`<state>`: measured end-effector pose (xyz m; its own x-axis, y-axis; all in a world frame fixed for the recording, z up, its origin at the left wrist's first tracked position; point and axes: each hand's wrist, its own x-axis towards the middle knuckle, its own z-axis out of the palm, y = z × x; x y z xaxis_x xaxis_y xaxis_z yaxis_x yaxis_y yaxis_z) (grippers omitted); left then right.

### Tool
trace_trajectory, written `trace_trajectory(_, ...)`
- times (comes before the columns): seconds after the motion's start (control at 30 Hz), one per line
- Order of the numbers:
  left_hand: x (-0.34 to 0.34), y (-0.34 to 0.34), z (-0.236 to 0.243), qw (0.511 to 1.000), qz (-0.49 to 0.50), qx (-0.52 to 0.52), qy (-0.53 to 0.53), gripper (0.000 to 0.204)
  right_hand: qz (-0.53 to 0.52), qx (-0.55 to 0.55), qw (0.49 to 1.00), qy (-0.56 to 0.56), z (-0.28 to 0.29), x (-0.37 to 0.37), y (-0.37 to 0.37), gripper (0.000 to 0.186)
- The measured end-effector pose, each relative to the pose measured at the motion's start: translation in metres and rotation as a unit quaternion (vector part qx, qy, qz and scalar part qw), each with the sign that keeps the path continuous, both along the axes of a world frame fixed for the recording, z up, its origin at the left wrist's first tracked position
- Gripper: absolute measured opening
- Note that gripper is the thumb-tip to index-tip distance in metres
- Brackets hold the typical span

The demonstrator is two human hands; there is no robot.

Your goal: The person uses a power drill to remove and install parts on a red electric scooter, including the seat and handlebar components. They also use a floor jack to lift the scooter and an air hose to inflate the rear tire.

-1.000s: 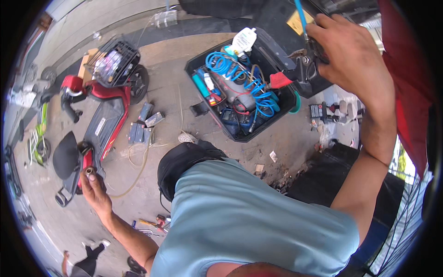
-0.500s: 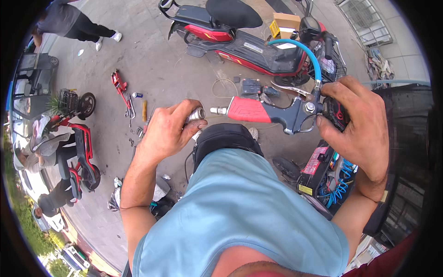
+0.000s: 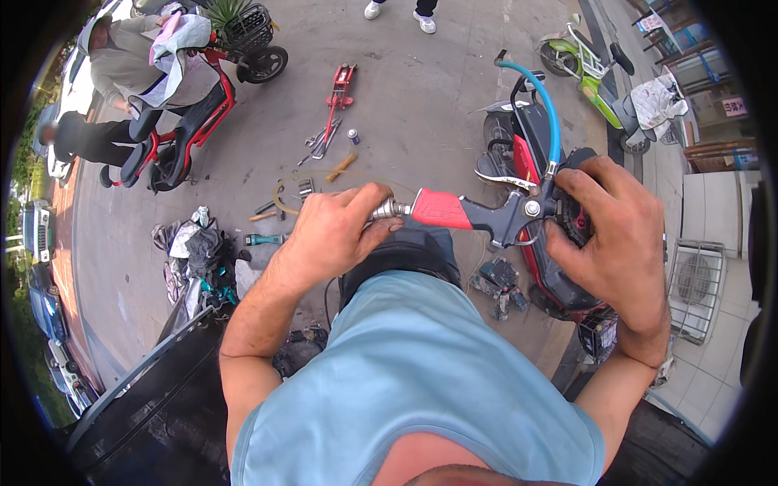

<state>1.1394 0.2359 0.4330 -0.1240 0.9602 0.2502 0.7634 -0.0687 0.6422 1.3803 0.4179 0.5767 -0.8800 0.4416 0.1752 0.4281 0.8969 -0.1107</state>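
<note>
A tire inflator gun (image 3: pixel 442 208) with a red grip, a dark metal body and a round gauge is held level in front of my chest. My right hand (image 3: pixel 612 231) is closed around its gauge end, thumb and fingers on either side. From that end a short blue hose (image 3: pixel 553 113) arches up and away. In my left hand (image 3: pixel 336 227) a silver metal hose coupler (image 3: pixel 389 209) is pinched between thumb and fingers. The coupler meets the fitting at the end of the red grip; whether it is locked on cannot be made out.
A red floor jack (image 3: pixel 341 89), wrenches (image 3: pixel 318 146) and a small can (image 3: pixel 353 136) lie on the pavement ahead. A red-black scooter (image 3: pixel 531 162) stands beyond my right hand. At left, a person sits by a red scooter (image 3: pixel 212 105); nearer lies a pile of bags (image 3: pixel 198 255).
My left hand has brought the coupler rightward, closing the gap to the inflator's fitting. My view has turned, so the scooters and ground tools appear in different places.
</note>
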Motion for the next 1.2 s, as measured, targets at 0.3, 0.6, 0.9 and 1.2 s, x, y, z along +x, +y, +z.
trace_trajectory(0.3,-0.129,0.144,-0.050,0.983,0.007,-0.098,-0.155,0.029,0.216,-0.063,0.974,-0.006,-0.073,-0.207,0.231,0.034)
trace_trajectory(0.6,-0.255,0.308,-0.077,0.951,0.242,-0.106,-0.162,0.041,0.318,-0.099,0.929,-0.159,-0.094,-0.457,0.419,0.043)
trace_trajectory(0.9,-0.461,0.507,-0.098,0.857,0.418,0.161,-0.257,0.039,0.177,-0.628,0.730,0.202,-0.141,-0.682,0.594,0.072)
trace_trajectory(1.2,-0.678,0.745,-0.167,0.901,0.324,0.195,-0.213,0.046,0.115,-0.749,0.638,0.137,-0.234,-0.957,0.714,0.052)
